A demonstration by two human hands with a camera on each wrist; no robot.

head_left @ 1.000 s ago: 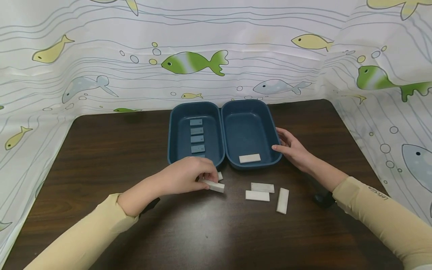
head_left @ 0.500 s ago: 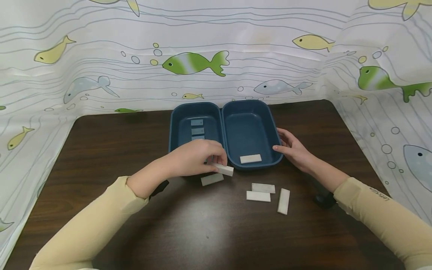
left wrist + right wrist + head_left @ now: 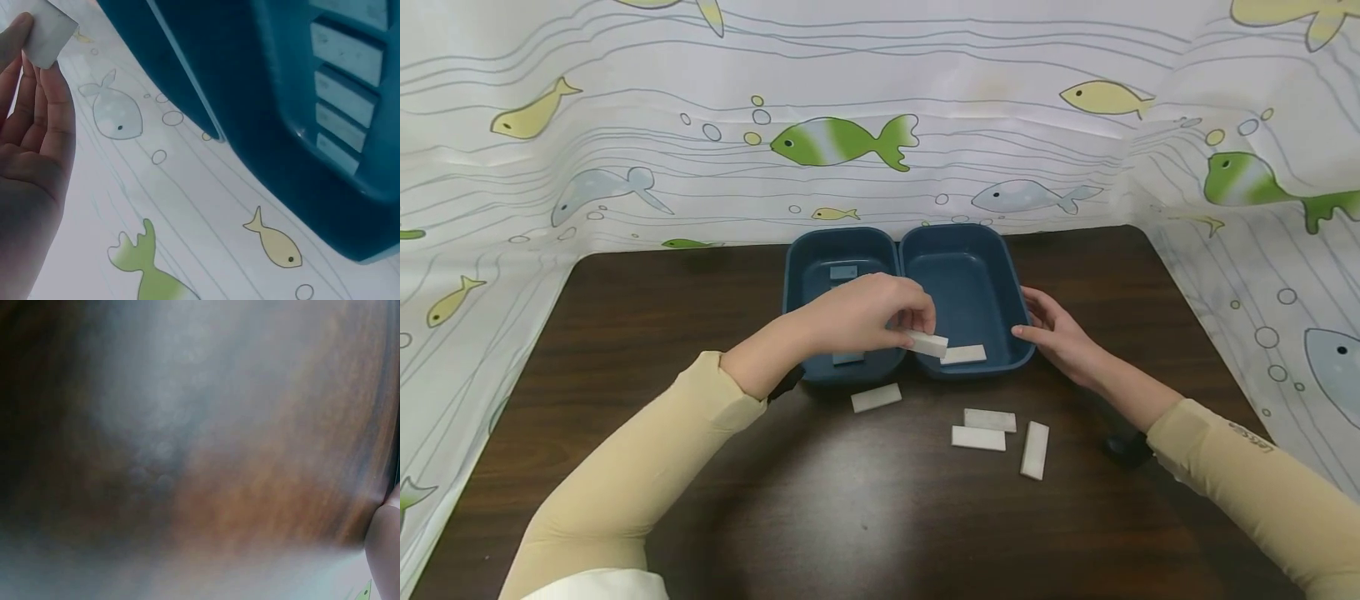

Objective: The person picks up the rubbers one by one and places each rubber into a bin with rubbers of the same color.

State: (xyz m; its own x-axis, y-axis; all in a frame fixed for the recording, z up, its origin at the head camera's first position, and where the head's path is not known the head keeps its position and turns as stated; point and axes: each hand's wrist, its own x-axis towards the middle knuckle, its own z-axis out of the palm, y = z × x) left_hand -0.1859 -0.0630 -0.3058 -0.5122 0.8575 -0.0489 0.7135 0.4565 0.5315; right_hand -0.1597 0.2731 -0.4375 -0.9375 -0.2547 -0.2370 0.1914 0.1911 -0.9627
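Observation:
Between thumb and fingers, the left hand (image 3: 874,312) pinches a white block (image 3: 928,343) above the near left part of the right blue bin (image 3: 982,372). Another white block (image 3: 966,355) lies inside that bin at its near side. The right hand (image 3: 1063,337) rests against the bin's right wall, thumb at the rim and fingers outside. In the left wrist view the left hand (image 3: 37,144) holds the block (image 3: 49,34) by its edges. Only part of the right hand (image 3: 384,540) shows in the blurred right wrist view.
The left blue bin (image 3: 787,287) adjoins the right one and holds several blocks (image 3: 347,50) in a row. On the brown table (image 3: 700,517), one white block (image 3: 876,397) lies before the bins, and three more (image 3: 978,438) lie to the right. A fish-patterned sheet (image 3: 985,83) stands behind.
The left hand has carried its block away from the near table, up and to the right, over the right bin. The right hand has stayed at the bin's side.

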